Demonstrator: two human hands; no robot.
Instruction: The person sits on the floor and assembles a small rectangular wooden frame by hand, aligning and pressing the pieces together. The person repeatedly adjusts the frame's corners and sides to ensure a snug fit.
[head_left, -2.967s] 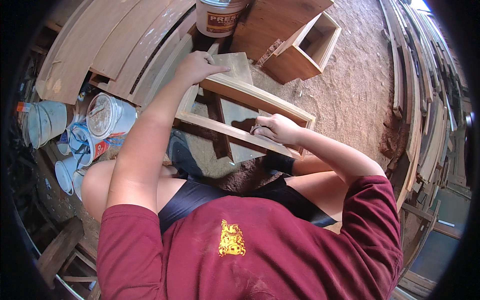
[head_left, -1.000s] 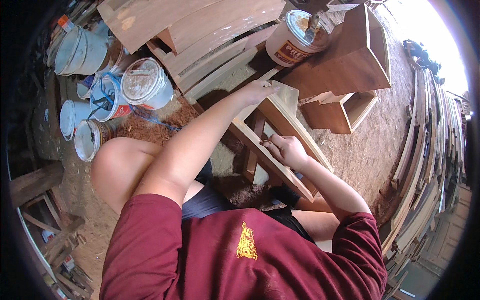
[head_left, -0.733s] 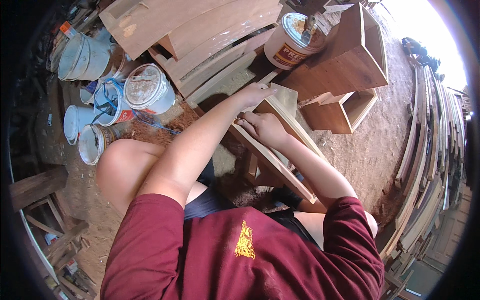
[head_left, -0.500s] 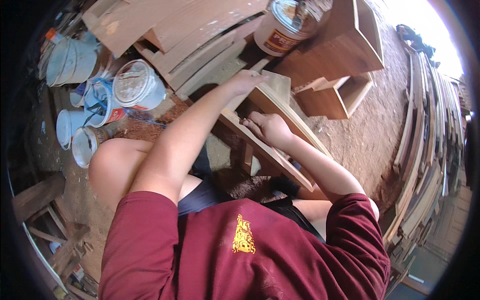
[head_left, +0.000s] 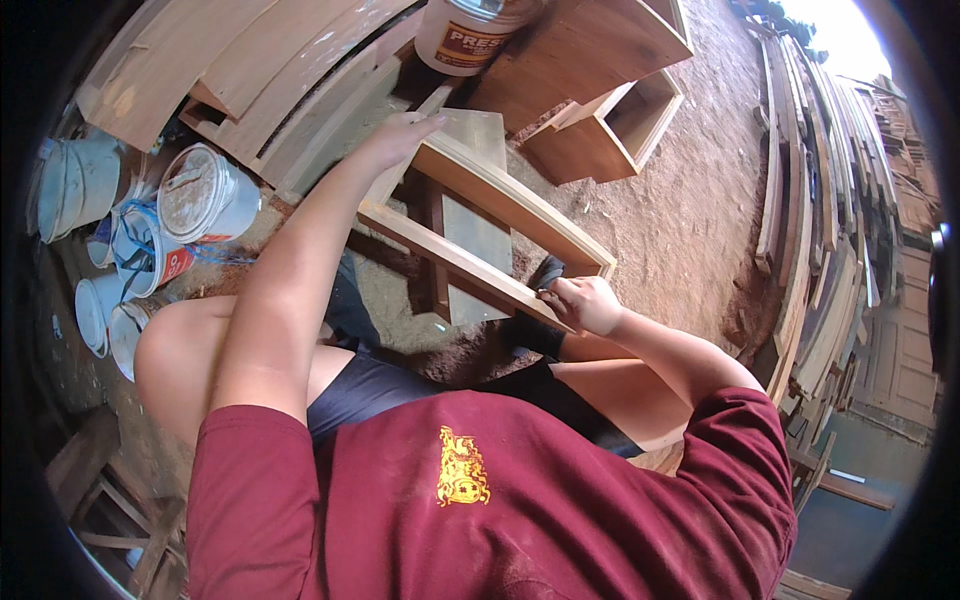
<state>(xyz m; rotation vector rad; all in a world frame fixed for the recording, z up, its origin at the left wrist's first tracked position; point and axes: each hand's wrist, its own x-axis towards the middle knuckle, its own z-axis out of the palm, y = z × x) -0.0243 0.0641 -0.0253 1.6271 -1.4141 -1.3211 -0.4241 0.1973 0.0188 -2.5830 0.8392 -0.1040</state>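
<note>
1. The right hand point(head_left: 588, 303) has just shifted: half a second ago it was near the left end of the wooden frame point(head_left: 455, 254), close to the other hand, and now it is at the frame's near right corner
2. For the work in hand this means that contact now falls on that corner, while the left stretch of the near rail point(head_left: 410, 232) is free of the right hand
3. The right hand's fingers are curled in at the rail's edge, and a dark piece point(head_left: 547, 271) shows just beside them, inside the frame's outline; I cannot tell whether they pinch it or it merely lies behind
4. The left hand point(head_left: 393, 142) rests at the frame's far left corner, as it did half a second ago, palm down with fingers reaching rightward; whether they press together around the wood beneath cannot be told
5. The frame sits slantwise in front of the crossed legs, its right end closer to the body, and a pale board point(head_left: 480, 130) passes under it, showing through the opening and beyond the far rail point(head_left: 520, 203)
6. Past the frame's far side an open wooden box point(head_left: 590, 150) lies on the sandy ground point(head_left: 700, 210), with long planks point(head_left: 800, 180) stacked along the ground's right edge
</note>
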